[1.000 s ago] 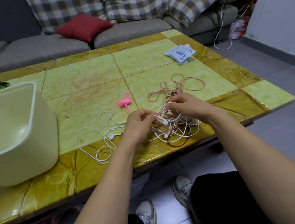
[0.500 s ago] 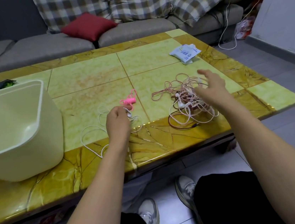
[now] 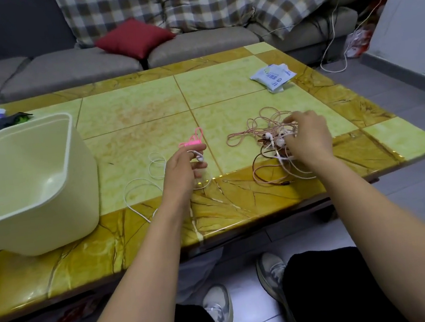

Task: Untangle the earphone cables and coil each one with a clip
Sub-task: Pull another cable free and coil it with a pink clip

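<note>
left hand fingers pinch a white earbud; right hand fingers clutch the tangle. ease the white earbud away slowly, keeping the tangle pinned.

Two bare hands, one left hand and one right hand, are over one tiled table. The table carries one cream plastic bin, one bunch of pink clips bundled too tightly to count, one white-and-blue packet, one loose white earphone cable and one tangle of cables in pink, white and brown, too knotted to number. Behind it is one grey sofa with three checked cushions in full view and one red cushion; below the table are two grey shoes.
</note>
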### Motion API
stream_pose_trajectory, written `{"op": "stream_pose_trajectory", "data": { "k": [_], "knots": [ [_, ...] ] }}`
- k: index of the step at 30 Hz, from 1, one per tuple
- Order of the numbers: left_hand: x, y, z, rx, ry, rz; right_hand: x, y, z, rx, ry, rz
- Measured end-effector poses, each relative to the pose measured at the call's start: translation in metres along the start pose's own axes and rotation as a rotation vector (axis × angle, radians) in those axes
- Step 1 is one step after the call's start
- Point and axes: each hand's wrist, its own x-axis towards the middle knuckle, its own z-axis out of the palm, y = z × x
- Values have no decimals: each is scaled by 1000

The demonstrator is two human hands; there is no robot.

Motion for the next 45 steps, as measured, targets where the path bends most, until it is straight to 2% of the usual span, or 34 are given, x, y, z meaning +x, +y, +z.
{"op": "stream_pose_trajectory", "data": {
  "k": [3, 7, 9, 11, 14, 16, 19, 23, 28, 33, 36, 41, 45],
  "knots": [
    [-2, 5, -10, 59, 72, 54, 0, -12, -18, -185, -135, -31],
    [5, 0, -36, 51, 363, 75, -17, -42, -24, -516, -281, -145],
    [7, -4, -52, 97, 492, 73, -26, -59, -17, -477, -238, -250],
    [7, -10, -69, 163, 527, 28, -36, -78, -7, -219, -254, -398],
    [3, -14, -79, 281, 477, -69, -53, -99, 8, 74, -425, -580],
    [-2, -13, -87, 366, 445, -86, -63, -111, 25, 69, -503, -664],
    [-11, -14, -96, 605, 342, -101, -70, -119, 52, -88, -576, -663],
    [-19, -17, -97, 823, 324, -56, -71, -123, 64, -155, -527, -604],
    [-19, -9, -103, 805, 374, 79, -63, -116, 65, -164, -521, -503],
    [-26, -12, -101, 1028, 50, -135, -46, -105, 53, -92, -297, -328],
    [-27, -18, -101, 1062, -4, -134, -44, -101, 44, -59, -234, -300],
    [-24, -16, -100, 978, 92, -48, -67, -118, 46, 247, -421, -559],
    [-25, -22, -95, 1072, -25, -106, -91, -132, 55, 169, -629, -663]
  ]
}}
